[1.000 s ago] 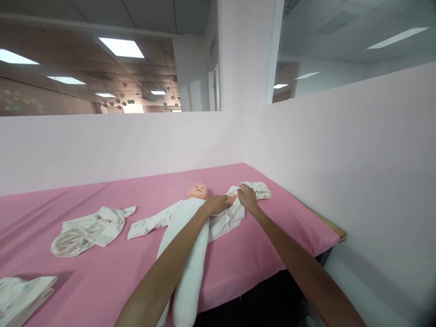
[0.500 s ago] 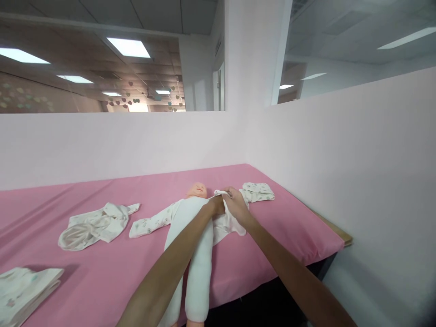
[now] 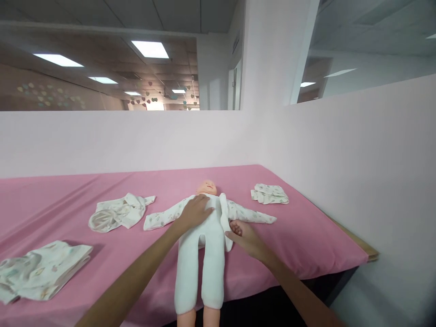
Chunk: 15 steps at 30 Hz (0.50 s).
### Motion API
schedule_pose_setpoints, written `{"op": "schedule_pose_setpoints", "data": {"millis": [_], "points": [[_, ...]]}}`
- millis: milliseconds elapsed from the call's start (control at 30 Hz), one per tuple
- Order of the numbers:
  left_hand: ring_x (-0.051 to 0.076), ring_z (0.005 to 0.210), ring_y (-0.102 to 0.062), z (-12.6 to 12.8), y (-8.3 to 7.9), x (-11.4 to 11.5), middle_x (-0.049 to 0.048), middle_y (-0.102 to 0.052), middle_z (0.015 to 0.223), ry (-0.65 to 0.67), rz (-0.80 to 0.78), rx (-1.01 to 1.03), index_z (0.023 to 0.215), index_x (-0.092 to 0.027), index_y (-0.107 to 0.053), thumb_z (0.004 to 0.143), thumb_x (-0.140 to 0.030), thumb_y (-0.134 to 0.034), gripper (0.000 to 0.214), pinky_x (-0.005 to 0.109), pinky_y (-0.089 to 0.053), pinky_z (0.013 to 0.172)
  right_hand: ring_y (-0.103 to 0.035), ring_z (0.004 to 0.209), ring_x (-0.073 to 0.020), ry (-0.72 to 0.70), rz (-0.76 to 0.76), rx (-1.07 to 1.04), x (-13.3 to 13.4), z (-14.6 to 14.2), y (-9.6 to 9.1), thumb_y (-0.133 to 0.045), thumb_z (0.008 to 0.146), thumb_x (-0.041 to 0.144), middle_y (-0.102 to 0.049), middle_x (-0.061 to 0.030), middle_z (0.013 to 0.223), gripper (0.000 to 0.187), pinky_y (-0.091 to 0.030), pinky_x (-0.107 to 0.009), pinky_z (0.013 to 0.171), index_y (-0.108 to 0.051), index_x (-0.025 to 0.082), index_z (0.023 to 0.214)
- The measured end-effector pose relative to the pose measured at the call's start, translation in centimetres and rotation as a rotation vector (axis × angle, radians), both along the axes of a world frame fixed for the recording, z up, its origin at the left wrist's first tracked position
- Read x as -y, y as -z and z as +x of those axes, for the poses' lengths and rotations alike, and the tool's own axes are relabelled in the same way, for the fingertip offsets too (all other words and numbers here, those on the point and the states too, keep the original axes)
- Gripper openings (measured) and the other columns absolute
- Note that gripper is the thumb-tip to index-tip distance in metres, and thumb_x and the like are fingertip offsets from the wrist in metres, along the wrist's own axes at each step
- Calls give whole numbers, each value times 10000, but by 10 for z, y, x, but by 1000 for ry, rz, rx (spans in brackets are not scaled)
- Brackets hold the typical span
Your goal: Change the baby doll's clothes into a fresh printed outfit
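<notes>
A baby doll [image 3: 207, 186] lies on its back, head toward the wall and feet toward me. Its body and legs are white, and both arms are in the printed sleeves of a white baby shirt [image 3: 250, 213]. My left hand [image 3: 196, 211] rests with fingers stretched out on the doll's chest, near the shirt's left side. At the doll's right flank, my right hand [image 3: 245, 236] pinches the edge of the shirt's front panel, which stands partly folded beside the torso. The shirt's back part is hidden under the doll.
The pink-covered table [image 3: 136, 268] meets white walls behind and at right. A crumpled white garment [image 3: 121, 212] lies left of the doll, a folded printed garment [image 3: 47, 268] at front left, and another folded cloth [image 3: 270, 194] at the right.
Both hands were together at the right sleeve; that sleeve now lies stretched outward over the doll's arm. My left hand has moved onto the chest, my right down to the shirt panel.
</notes>
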<state>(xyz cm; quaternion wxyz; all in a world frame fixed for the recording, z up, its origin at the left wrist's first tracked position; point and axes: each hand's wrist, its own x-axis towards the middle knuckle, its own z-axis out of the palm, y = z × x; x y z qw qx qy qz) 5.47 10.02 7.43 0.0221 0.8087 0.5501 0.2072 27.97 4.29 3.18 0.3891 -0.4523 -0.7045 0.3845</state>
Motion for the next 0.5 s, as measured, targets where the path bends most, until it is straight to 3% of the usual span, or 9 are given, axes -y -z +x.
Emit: {"op": "schedule_pose_setpoints", "data": {"millis": [100,167,267,367,433,500], "points": [[291,1190,-519,-29,18,27,132,-562,1290,-316,-49,190,1195,-192,-535,912,-500,-418,434,382,-407,946,-405,581,-158,-4,-30,-20,4,-11,-2,-580,774,350,-435,23,625,260,-327,-296,535,-402,238,620],[289,1081,-574,-41,29,41,128,-615,1181,-399,-142,347,1126,-186,-559,904,-557,-406,459,374,-425,880,-333,563,-136,56,-11,-54,2,-20,-7,-553,761,314,-337,42,609,296,-288,-278,524,-310,233,612],[266,916,-606,-51,40,51,96,-666,991,-395,-263,630,957,-179,-607,846,-650,-457,507,339,-441,770,-306,577,-122,163,52,-113,-5,-33,-17,-515,779,290,-283,54,634,267,-288,-260,538,-295,231,640],[238,798,-590,-53,43,51,70,-662,818,-386,-322,869,809,-165,-616,741,-692,-580,533,312,-437,689,-368,598,-123,183,99,-109,-7,-47,-27,-490,817,284,-355,52,653,150,-327,-255,564,-424,224,697],[224,762,-583,-54,43,48,58,-652,748,-380,-384,977,776,-157,-614,702,-678,-636,528,312,-442,683,-450,634,-134,91,119,-46,-2,-57,-31,-489,832,271,-471,39,685,85,-369,-261,600,-552,219,807],[216,737,-582,-54,44,44,48,-641,701,-364,-452,1037,760,-154,-611,697,-658,-653,510,317,-451,683,-538,703,-151,-61,143,52,7,-64,-33,-512,828,253,-593,12,754,159,-407,-271,651,-637,223,922]]}}
